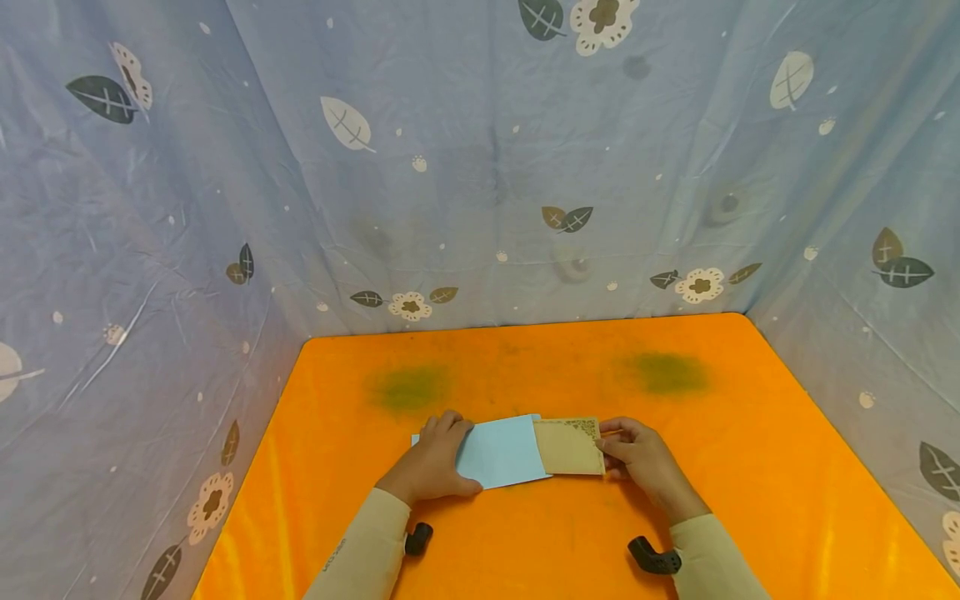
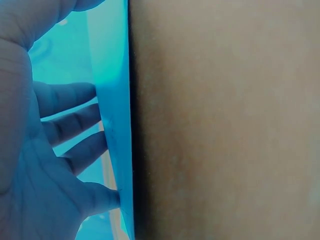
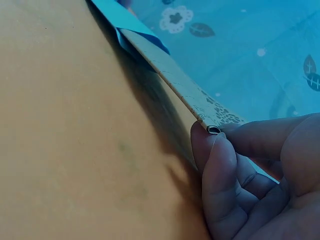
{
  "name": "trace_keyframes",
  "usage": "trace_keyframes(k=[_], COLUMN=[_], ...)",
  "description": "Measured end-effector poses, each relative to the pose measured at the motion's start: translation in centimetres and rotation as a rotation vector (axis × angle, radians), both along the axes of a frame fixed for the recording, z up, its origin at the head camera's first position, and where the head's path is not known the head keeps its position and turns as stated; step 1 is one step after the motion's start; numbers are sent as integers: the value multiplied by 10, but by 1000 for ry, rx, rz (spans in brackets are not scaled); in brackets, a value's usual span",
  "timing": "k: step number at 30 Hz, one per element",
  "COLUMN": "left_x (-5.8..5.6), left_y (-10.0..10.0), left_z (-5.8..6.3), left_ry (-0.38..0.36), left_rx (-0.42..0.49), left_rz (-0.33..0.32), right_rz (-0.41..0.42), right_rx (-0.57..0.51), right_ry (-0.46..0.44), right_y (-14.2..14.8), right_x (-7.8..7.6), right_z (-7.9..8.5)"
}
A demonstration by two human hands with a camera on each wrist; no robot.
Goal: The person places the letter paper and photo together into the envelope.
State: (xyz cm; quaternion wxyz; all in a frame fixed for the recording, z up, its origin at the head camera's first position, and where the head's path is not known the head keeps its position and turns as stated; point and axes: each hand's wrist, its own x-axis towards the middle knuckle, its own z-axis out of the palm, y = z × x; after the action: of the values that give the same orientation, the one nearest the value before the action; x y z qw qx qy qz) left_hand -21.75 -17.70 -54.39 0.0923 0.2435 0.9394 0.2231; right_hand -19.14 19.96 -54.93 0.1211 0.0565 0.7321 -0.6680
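Note:
A light blue envelope (image 1: 501, 452) is held just above the orange table, its open end facing right. My left hand (image 1: 435, 463) grips its left part, thumb at the near edge and fingers along the far edge. Out of the open end sticks a tan card (image 1: 568, 452) with a dark ornate pattern at its far right corner; its left part is hidden inside the envelope. My right hand (image 1: 637, 458) pinches the card's right end between thumb and fingers. The right wrist view shows the card (image 3: 175, 82) edge-on, running into the envelope's mouth (image 3: 135, 37).
The orange table (image 1: 525, 542) has two dark greenish smudges toward its back. Blue-grey curtains (image 1: 465, 167) with leaf and flower prints hang along its back and both sides. A black curved piece (image 1: 654, 557) sits at the right wrist, another (image 1: 418, 539) at the left.

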Motion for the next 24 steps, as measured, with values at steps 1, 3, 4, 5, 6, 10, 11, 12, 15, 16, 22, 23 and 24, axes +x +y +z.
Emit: trace_keyframes(k=[1, 3, 4, 5, 6, 10, 11, 12, 15, 16, 22, 23, 24], left_x=[0, 0, 0, 0, 0, 0, 0, 0, 0, 0, 0, 0, 0], left_y=[0, 0, 0, 0, 0, 0, 0, 0, -1, 0, 0, 0, 0], left_z=[0, 0, 1, 1, 1, 1, 1, 1, 0, 0, 1, 1, 1], left_ry=[0, -3, -7, -7, -9, -7, -5, -3, -1, -3, -10, -11, -11], left_rx=[1, 7, 8, 11, 12, 14, 14, 14, 18, 19, 23, 24, 24], left_rz=[0, 1, 1, 1, 2, 1, 0, 0, -2, -2, 0, 1, 1], right_rz=[3, 5, 5, 5, 6, 13, 17, 20, 24, 24, 24, 26, 27], right_rx=[4, 8, 6, 3, 0, -13, -14, -16, -23, -24, -27, -25, -23], right_ry=[0, -2, -4, -5, -7, -14, -15, -17, -24, -27, -29, -28, -28], right_y=[-1, -2, -2, -3, -3, -3, -3, -4, -5, -5, -9, -9, -9], right_x=[0, -1, -1, -1, -1, -1, -1, -2, -2, -2, -4, -4, -4], right_z=[0, -1, -1, -1, -1, 0, 0, 1, 1, 1, 0, 0, 0])
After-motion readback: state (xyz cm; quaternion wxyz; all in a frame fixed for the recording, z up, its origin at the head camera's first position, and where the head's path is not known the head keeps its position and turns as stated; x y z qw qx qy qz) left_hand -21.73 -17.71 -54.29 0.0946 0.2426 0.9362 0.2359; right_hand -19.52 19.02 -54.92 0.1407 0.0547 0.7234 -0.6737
